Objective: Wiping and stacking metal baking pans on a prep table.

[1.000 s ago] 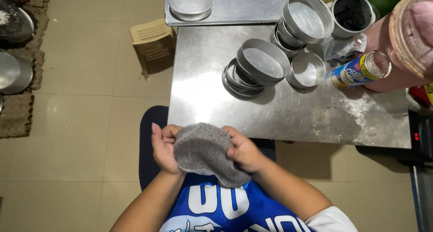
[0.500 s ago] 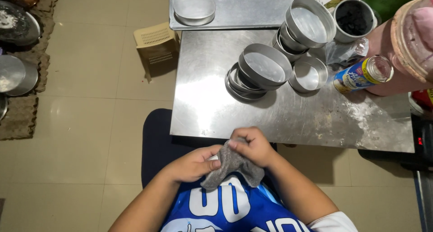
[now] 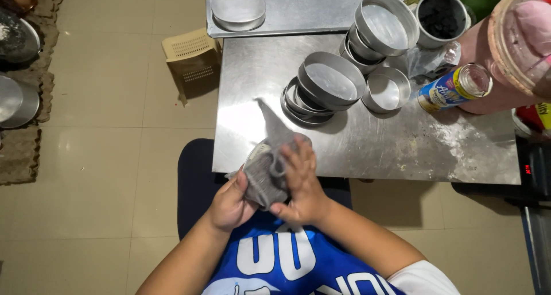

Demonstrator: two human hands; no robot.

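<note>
My left hand (image 3: 228,204) and my right hand (image 3: 302,179) are together at the near edge of the steel table (image 3: 402,151). Between them is a grey cloth (image 3: 265,171), bunched around what looks like a small round metal pan (image 3: 256,151), of which only bits of rim show. One corner of the cloth sticks up over the table. The left hand cups the bundle from below. From the right side, the other hand presses on it with fingers spread.
On the table stand stacks of round metal pans (image 3: 324,85) (image 3: 384,25), a single pan (image 3: 388,92), a lying jar (image 3: 453,88), a dark-filled tin (image 3: 442,16) and a big pink container (image 3: 516,42). A beige plastic stool (image 3: 192,62) and floor pans (image 3: 17,100) are at left.
Both hands have risen from my lap to the table's near edge. The cloth, first spread over my hands and then crumpled, is now wrapped around a small pan.
</note>
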